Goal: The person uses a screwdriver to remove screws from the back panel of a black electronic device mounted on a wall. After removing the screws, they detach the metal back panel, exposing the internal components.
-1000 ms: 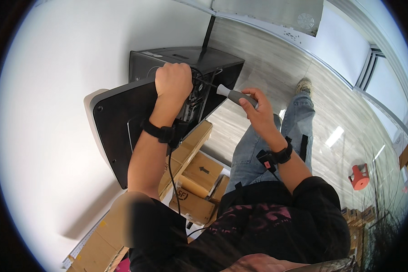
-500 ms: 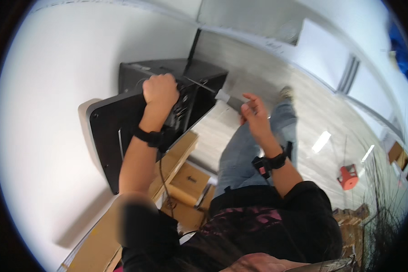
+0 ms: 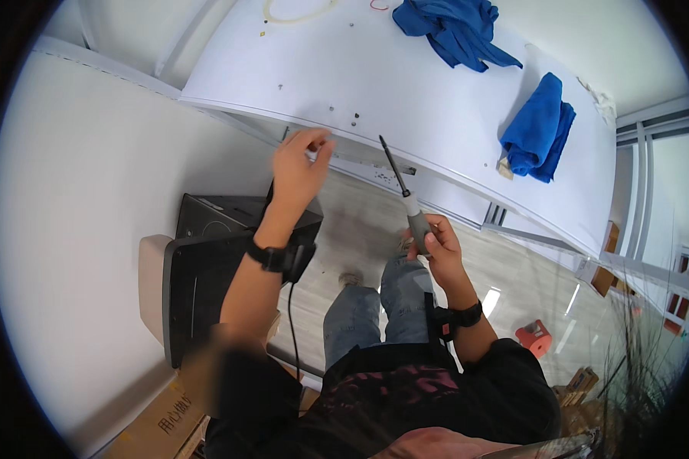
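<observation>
My right hand (image 3: 442, 246) is wrapped around the grey handle of a screwdriver (image 3: 416, 218). Its dark shaft points up and away toward the white table's (image 3: 413, 107) near edge. At that edge, further left, my left hand (image 3: 302, 164) is raised with fingers curled in and the thumb close to them. Whatever they may hold is too small or hidden to make out. Several tiny dark screw-like pieces (image 3: 355, 118) lie on the tabletop just beyond this hand. Below my left forearm stands a black box-shaped machine (image 3: 207, 283) with a light-coloured panel on its left side.
Blue cloths (image 3: 536, 126) lie on the table's right and far parts. A pale loop of tubing (image 3: 298, 17) is at the far left. Cardboard boxes (image 3: 157, 417) sit low on the left, and a red stool-like object (image 3: 533, 338) stands on the floor to the right.
The view has swung toward the table, which now fills the upper part. My left hand has left the black machine for the table edge. The screwdriver now points up and away.
</observation>
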